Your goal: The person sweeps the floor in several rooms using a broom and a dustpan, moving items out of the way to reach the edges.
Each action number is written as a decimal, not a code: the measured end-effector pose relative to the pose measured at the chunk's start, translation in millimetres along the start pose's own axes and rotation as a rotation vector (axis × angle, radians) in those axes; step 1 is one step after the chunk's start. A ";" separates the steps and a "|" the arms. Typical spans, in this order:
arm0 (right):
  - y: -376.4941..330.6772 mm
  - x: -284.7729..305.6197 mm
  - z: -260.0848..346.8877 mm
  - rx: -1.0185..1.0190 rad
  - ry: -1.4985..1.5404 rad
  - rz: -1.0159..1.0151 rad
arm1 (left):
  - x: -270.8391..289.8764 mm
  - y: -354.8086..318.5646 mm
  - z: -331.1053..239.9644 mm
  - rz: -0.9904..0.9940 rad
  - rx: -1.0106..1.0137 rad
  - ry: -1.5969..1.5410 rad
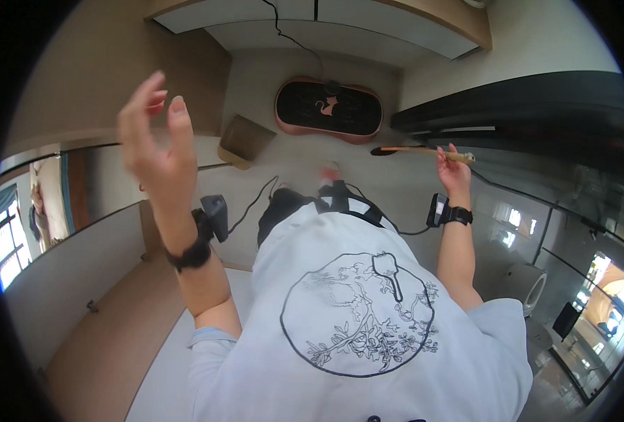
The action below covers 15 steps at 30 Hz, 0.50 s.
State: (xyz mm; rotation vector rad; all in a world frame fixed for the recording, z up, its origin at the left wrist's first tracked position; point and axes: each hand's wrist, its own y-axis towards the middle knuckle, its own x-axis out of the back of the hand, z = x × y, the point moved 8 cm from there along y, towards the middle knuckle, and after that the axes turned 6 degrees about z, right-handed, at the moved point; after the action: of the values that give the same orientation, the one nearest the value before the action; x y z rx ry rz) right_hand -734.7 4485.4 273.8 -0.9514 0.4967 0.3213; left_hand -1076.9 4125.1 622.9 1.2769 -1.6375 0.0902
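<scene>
My left hand (158, 144) is raised on the left, its fingers apart and slightly bent, with nothing in it. It is a little blurred by motion. My right hand (454, 171) is out to the right, fingers wrapped around the light wooden handle of a slim tool (419, 150). This tool ends in a dark oval head that points left, over the floor; whether it is a brush or a spoon I cannot tell. Each wrist wears a black strap with a small device and a cable.
Ahead on the floor lies a pink and black vibration plate (329, 109) with a cat figure. A brownish bin (245, 142) stands to its left. A wooden cabinet (115, 77) rises on the left, a long dark panel (523, 109) on the right. A toilet (533, 288) shows through glass at right.
</scene>
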 end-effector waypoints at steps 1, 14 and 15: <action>-4.6 -5.6 -3.8 -0.014 0.008 0.016 | -5.4 -11.4 42.2 0.045 0.034 0.135; -52.5 -41.8 -20.2 -0.272 -0.466 -0.283 | -13.7 -205.6 284.0 0.957 1.013 0.830; -49.7 -35.5 -32.8 -0.285 -0.530 -0.244 | -25.0 -205.0 282.0 1.048 0.982 0.853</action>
State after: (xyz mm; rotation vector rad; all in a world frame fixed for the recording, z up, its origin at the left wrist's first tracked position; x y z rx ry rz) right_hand -749.9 4429.1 311.5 -1.1394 -0.1545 0.4120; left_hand -1106.5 3886.9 368.7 0.6378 -1.2794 1.9629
